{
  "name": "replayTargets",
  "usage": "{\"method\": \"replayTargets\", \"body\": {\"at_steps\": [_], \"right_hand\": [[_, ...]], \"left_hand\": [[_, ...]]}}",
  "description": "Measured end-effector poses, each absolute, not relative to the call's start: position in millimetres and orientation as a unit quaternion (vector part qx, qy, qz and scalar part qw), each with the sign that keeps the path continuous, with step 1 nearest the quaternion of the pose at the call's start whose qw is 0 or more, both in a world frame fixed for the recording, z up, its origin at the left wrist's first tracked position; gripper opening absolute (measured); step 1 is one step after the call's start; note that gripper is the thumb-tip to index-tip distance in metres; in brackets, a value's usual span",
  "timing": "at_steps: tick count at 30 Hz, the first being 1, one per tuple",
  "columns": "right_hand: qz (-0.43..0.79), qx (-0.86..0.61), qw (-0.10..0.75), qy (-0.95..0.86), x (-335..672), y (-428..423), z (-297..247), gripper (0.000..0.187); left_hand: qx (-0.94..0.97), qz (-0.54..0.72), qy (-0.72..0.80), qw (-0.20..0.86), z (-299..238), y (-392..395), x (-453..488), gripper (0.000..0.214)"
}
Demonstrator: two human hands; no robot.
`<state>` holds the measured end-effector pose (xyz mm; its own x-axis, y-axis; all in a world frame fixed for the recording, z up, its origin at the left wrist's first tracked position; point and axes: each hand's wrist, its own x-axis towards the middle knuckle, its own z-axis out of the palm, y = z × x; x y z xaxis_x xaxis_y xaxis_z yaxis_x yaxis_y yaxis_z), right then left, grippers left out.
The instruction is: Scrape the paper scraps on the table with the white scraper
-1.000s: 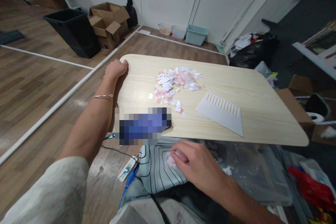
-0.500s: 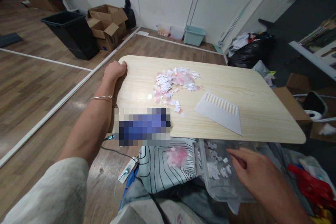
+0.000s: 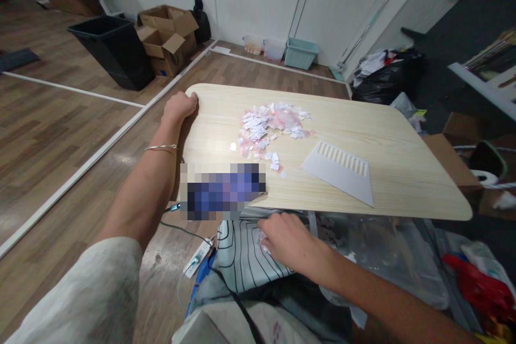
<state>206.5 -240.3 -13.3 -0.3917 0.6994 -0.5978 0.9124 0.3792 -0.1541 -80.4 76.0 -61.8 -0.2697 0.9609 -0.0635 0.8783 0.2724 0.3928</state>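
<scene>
My left hand (image 3: 180,106) is wrapped round the far left corner of the pale wooden table (image 3: 399,161). My right hand (image 3: 287,242) is low in front of the table, fingers curled over a white cloth with black lines (image 3: 242,255) across my lap. Small pale pink-white bits (image 3: 263,242) show by its fingertips; whether they are gripped is hidden. A heap of small white and pink paper pieces (image 3: 258,124) lies on the table, with a few scattered nearer me. Right of the heap rests a white sheet with a row of slots (image 3: 342,177).
A blurred-out device (image 3: 223,192) with a cable lies at the table's near left edge. Below the near edge is a clear plastic bin (image 3: 403,263). A power strip (image 3: 198,258) is on the floor. Beyond stand a black trash bin (image 3: 116,54) and cardboard boxes (image 3: 167,37).
My right hand has moved left from above the clear bin to the cloth, where it now covers most of the pink patch. The left hand keeps its hold on the table corner.
</scene>
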Motion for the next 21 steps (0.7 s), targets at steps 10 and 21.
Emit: {"method": "replayTargets", "body": {"at_steps": [10,21], "right_hand": [[-0.238,0.49,0.222,0.809,209.9,-241.6,-28.6,0.025],[-0.27,0.499,0.163,0.807,215.1,-241.2,-22.9,0.025]], "left_hand": [[0.593,0.132,0.782,0.136,-64.8,78.2,-82.2,0.076],[0.591,0.139,0.783,0.135,-67.7,81.5,-84.1,0.076]]}}
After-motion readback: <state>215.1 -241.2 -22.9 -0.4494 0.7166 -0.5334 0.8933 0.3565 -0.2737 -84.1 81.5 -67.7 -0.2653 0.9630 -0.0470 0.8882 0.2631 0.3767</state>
